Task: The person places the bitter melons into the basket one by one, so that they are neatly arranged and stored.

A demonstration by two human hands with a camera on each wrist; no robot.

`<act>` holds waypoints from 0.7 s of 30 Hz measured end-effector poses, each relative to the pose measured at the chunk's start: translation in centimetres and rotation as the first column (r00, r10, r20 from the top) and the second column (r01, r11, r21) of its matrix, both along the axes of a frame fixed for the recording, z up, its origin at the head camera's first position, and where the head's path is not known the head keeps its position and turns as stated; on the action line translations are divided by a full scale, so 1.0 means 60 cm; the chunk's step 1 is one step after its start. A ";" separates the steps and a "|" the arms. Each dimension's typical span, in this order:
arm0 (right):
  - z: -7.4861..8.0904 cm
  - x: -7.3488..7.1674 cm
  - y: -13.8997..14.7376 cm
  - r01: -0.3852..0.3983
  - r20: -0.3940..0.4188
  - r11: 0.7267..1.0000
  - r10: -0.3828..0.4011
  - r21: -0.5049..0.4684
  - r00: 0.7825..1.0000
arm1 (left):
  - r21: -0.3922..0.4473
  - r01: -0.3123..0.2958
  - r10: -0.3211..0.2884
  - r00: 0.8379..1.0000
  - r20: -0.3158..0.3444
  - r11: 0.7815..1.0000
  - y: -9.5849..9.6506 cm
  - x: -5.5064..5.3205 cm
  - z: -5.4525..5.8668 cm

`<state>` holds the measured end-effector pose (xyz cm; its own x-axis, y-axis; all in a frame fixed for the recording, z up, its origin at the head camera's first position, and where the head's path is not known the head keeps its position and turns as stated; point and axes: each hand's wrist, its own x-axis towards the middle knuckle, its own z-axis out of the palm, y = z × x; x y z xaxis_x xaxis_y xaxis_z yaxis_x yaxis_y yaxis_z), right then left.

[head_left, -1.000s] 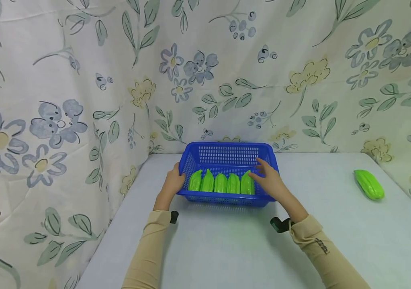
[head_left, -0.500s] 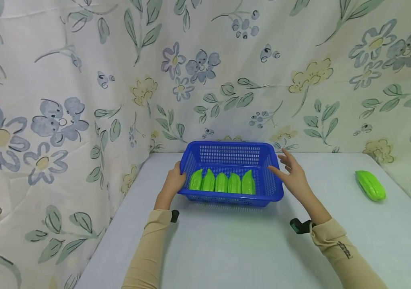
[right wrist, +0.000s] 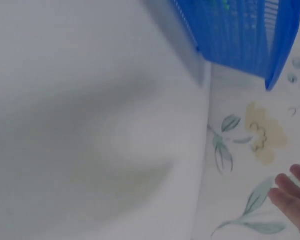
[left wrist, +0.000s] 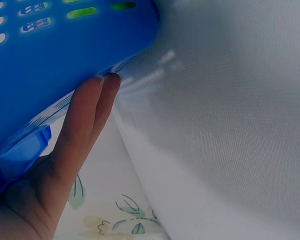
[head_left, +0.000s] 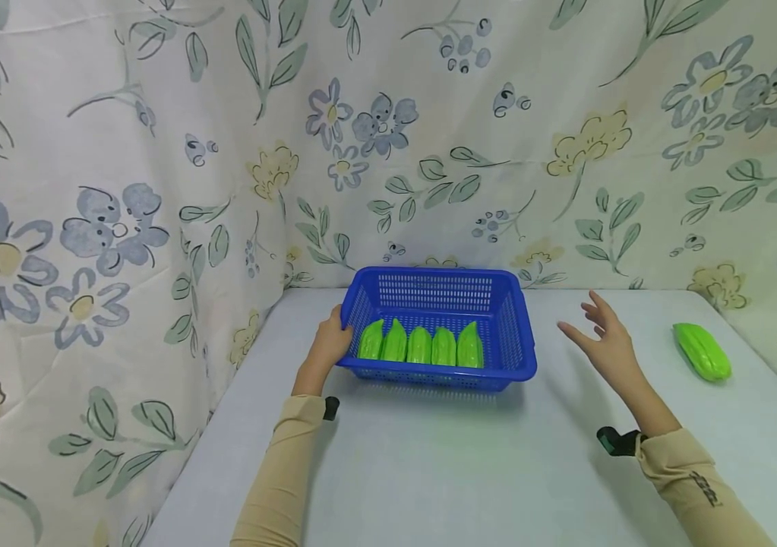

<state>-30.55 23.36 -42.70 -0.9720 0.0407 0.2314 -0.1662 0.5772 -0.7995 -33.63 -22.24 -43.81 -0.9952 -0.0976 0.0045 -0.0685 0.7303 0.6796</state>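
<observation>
A blue plastic basket [head_left: 438, 374] stands at the back of the white table. Inside it, several glossy, ridged green gourds [head_left: 419, 347] line up along the front wall. My left hand [head_left: 329, 342] grips the basket's left rim; in the left wrist view its fingers [left wrist: 82, 117] lie against the outer wall, while the thumb is mostly hidden behind the rim. Holding nothing, my right hand [head_left: 605, 348] hovers with spread fingers between the basket and a lone green gourd [head_left: 702, 352]. Only fingertips [right wrist: 289, 202] of it show in the right wrist view.
A floral cloth [head_left: 429, 137] hangs directly behind the table and along the left side. The white table surface [head_left: 443, 463] extends in front of the basket and to its right, as far as the lone gourd and beyond.
My right hand has moved right, from above the basket's right end to well outside it. My left hand keeps hold of the rim. Basket and gourds stay in place.
</observation>
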 end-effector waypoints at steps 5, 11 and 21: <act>-0.012 -0.001 0.037 0.049 0.007 0.998 -0.050 0.043 0.999 | -0.002 -0.004 0.004 1.000 0.006 1.000 0.000 0.000 0.000; -0.029 -0.001 0.089 0.084 0.036 0.994 -0.086 0.067 0.996 | -0.001 -0.010 0.010 1.000 0.006 1.000 -0.001 -0.001 -0.002; -0.046 0.003 0.171 0.163 0.082 0.980 -0.173 0.117 0.982 | 0.003 -0.014 0.014 1.000 -0.004 1.000 -0.004 -0.005 -0.005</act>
<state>-30.37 33.62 -45.44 -0.9707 0.1842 0.1541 0.0112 0.6755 -0.7373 -33.93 -22.46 -44.13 -0.9937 -0.1113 0.0082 -0.0759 0.7271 0.6823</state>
